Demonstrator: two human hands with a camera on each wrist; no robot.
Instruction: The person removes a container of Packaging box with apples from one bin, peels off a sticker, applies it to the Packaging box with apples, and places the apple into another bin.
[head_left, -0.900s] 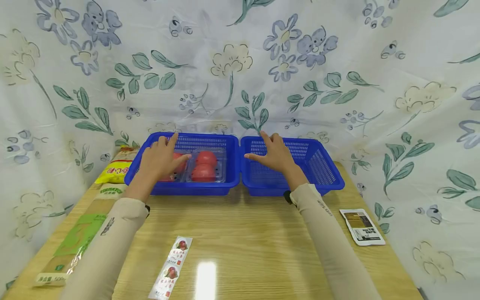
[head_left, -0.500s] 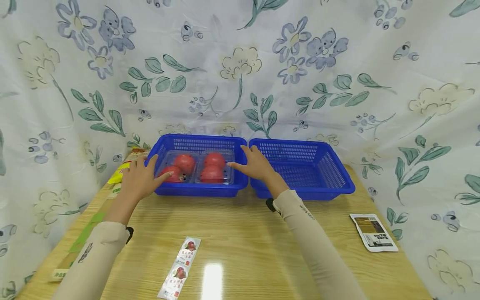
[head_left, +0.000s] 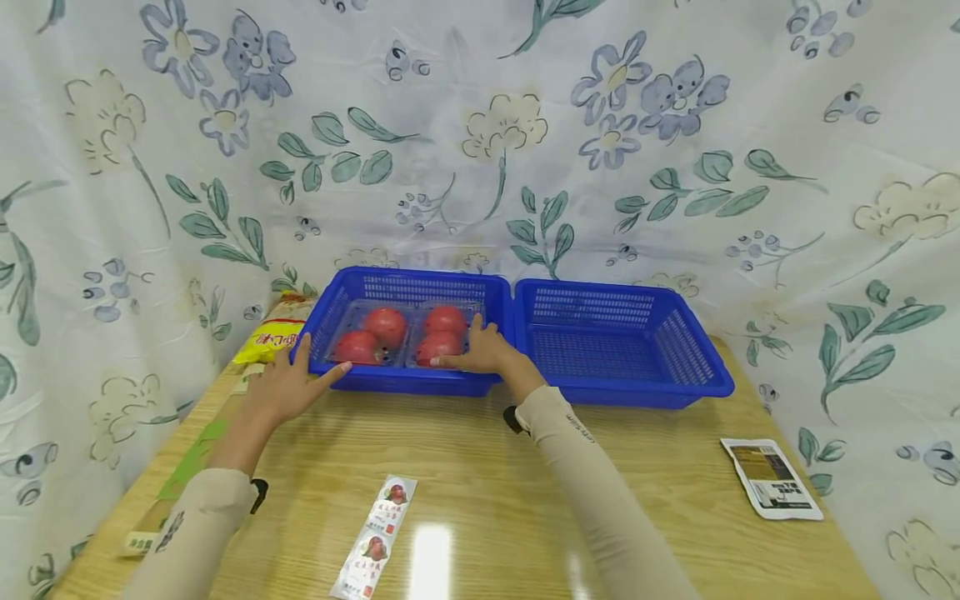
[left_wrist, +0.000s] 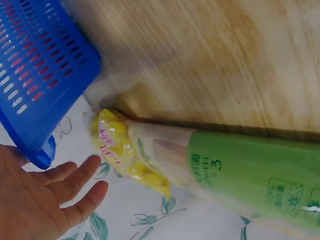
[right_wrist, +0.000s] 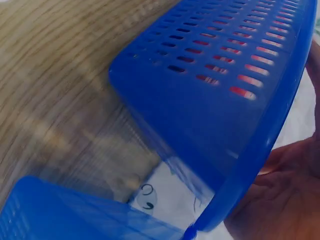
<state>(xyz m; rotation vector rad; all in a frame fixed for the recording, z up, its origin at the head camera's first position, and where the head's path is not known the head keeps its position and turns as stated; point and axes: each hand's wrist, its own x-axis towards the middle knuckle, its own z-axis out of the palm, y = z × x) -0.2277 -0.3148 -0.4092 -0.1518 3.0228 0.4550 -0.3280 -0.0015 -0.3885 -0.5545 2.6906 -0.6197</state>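
Two blue plastic baskets stand side by side at the back of the table. The left basket [head_left: 420, 382] holds two clear plastic boxes with red round fruits [head_left: 385, 327] inside. My left hand [head_left: 285, 392] is at its front left corner, fingers spread and thumb out; the left wrist view shows the fingers by the basket's rim. My right hand [head_left: 483, 352] reaches over the same basket's front right part, close to the right-hand box of fruits [head_left: 442, 343]. Its palm [right_wrist: 285, 200] lies beyond the rim in the right wrist view, where the fingertips are out of sight.
The right basket [head_left: 622, 393] has nothing in it. A yellow bag [head_left: 273, 335] and a long green-labelled package [head_left: 197, 458] lie along the left side. A strip of fruit labels [head_left: 375, 533] lies in front, and a white-edged packet [head_left: 771, 479] at right.
My right hand has moved left, from above the right basket to over the left basket. The left hand has drawn back from above the left basket to its front left corner. The view has shifted slightly.
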